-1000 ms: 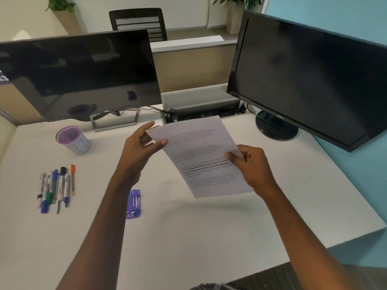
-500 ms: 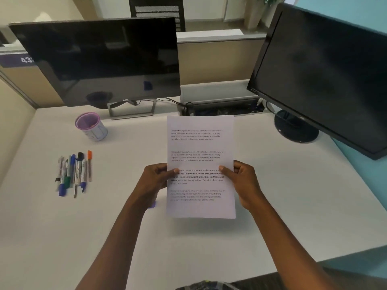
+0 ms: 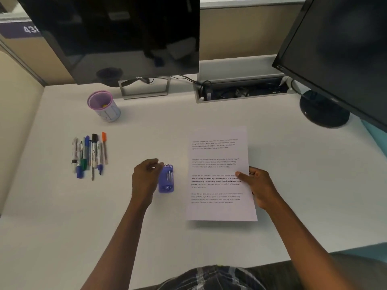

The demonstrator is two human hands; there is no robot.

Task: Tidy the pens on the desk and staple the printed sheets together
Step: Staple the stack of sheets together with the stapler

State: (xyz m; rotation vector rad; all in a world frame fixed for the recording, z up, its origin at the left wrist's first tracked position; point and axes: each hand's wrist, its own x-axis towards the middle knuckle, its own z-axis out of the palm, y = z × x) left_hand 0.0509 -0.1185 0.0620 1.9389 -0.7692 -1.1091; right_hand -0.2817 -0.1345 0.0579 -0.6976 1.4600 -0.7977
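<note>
Far left of both hands there's a bunch of pens [image 3: 89, 155], maybe seven or eight, hard to count, lying on the bench [image 3: 62, 216] below one purple cup [image 3: 104, 106]. Left hand [image 3: 146, 177] curls loosely against one purple stapler [image 3: 166, 178], not gripping. Right hand [image 3: 258, 185] pinches the printed sheets [image 3: 219, 174] at their right edge.

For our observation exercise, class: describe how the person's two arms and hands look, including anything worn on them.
Both arms are bare from the bottom edge of the picture to the fingertips: no sleeves, gloves or watch show. The left hand and right hand show no rings that I can make out, though some fingers are hidden. A dark checked garment shows at the bottom edge.
</note>
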